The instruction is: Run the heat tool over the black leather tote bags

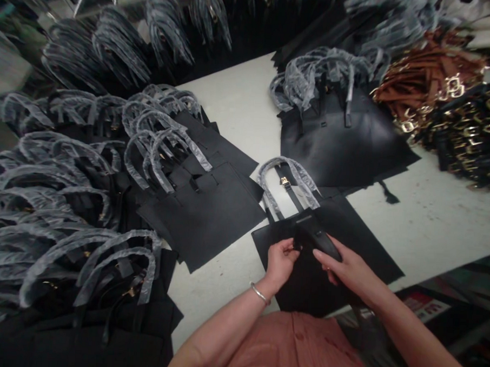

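Note:
In front of me lies a flat black bag panel with arched handles wrapped in clear plastic. A strap with a gold buckle stands between the handles. My right hand is wrapped round a smooth black hand tool; its exact kind is unclear, though it resembles a stapler. The tool is over the panel, its front end near the handle bases. My left hand pinches at that front end, fingertips together, on something too small and dark to make out.
Black bag panels with wrapped handles lie in piles to the left. Another stack of black panels sits beyond my work. Brown straps and black straps with gold buckles are heaped at the right. Wrapped handles hang at the back.

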The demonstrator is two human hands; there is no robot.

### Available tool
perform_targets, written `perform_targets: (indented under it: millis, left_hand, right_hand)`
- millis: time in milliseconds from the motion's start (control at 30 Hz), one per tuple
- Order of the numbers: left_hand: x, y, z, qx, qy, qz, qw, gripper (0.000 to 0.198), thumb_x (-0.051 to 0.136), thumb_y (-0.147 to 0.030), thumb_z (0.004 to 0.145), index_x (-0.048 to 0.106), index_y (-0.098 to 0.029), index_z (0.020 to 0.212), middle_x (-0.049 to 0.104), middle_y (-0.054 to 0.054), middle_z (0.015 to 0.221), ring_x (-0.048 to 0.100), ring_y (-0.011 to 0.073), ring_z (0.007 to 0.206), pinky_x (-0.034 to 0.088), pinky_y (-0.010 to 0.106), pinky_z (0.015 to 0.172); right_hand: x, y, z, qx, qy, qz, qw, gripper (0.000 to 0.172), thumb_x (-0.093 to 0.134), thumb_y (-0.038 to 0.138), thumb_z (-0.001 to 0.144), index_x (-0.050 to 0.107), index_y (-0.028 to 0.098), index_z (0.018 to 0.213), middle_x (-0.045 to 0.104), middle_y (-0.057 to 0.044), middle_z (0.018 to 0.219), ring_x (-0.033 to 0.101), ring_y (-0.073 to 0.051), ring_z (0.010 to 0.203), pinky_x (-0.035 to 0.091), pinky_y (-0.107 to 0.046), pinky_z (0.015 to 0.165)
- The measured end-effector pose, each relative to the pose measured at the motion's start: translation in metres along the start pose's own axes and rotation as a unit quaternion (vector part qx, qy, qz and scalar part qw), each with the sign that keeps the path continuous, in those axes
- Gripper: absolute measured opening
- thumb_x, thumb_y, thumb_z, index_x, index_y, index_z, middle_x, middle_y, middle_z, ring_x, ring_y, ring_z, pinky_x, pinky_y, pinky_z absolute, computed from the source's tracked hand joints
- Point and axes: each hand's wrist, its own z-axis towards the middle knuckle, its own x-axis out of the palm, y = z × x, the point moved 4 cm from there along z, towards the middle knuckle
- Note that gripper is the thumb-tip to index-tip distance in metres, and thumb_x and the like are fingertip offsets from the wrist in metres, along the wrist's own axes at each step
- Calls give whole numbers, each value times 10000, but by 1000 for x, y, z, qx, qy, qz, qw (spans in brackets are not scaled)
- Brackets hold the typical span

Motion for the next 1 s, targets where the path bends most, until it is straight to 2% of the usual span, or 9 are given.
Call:
perform_targets:
  millis: [100,167,233,400,500,633,733,833,1000]
  left_hand:
    - [-2,0,2,-2,5,-20,1000,299,561,-98,732,722,-171,973,722,31,882,645,181,795,478,251,711]
    - [-4,0,2,11,11,15,1000,292,534,-102,742,727,-179,947,713,17,837,635,180,780,472,248,692]
    - [-7,2,3,20,6,66,998,285,509,-102,750,725,-181,917,698,9,801,623,177,758,469,250,682]
    - [-11,3,11,14,13,189,982,255,509,-59,700,690,-175,837,653,14,730,591,177,690,462,270,688]
    - [-18,-11,22,37,-28,292,955,407,574,-54,661,641,-172,1044,659,78,943,600,226,843,455,315,796]
    - [-17,-37,48,69,-72,415,904,562,671,-214,739,486,-151,1266,596,147,1104,570,294,1002,426,373,886]
    - [-3,-47,74,103,-42,498,860,445,671,-252,792,524,-141,1197,543,163,1160,522,305,1092,393,383,941]
    - [13,-44,97,93,10,557,825,274,704,-232,789,594,-141,1023,561,143,1089,522,294,1081,391,381,944]
    - [23,-42,114,100,36,567,817,264,773,-207,733,618,-142,937,599,98,949,579,253,948,436,350,860]
  right_hand:
    - [-4,-5,-9,29,74,-5,997,695,628,478,810,418,210,1415,554,60,572,504,-103,385,369,-197,366]
    - [0,-10,-15,51,117,-15,992,683,633,472,808,432,219,1410,552,59,570,502,-94,387,361,-187,370]
    - [7,-13,-15,61,128,-17,990,681,628,464,810,429,219,1413,547,61,569,504,-94,387,367,-185,371]
    - [9,-7,3,15,44,12,999,704,608,466,822,379,210,1436,556,62,593,509,-104,398,395,-203,377]
    - [-9,-10,6,9,-3,12,1000,731,620,491,810,373,209,1438,563,61,593,519,-112,407,408,-217,391]
    - [-29,-28,-6,41,-38,18,998,779,636,522,777,375,199,1435,566,62,569,533,-131,413,412,-236,403]
    - [-32,-43,-16,64,-64,34,995,805,630,541,763,369,186,1436,534,77,524,517,-136,397,391,-240,399]
    - [-27,-59,-23,65,-70,54,994,818,616,552,769,346,183,1447,511,86,504,504,-138,384,362,-241,394]
    - [-24,-80,-29,64,-82,89,991,840,594,545,786,282,178,1475,487,90,479,490,-146,375,348,-251,399]
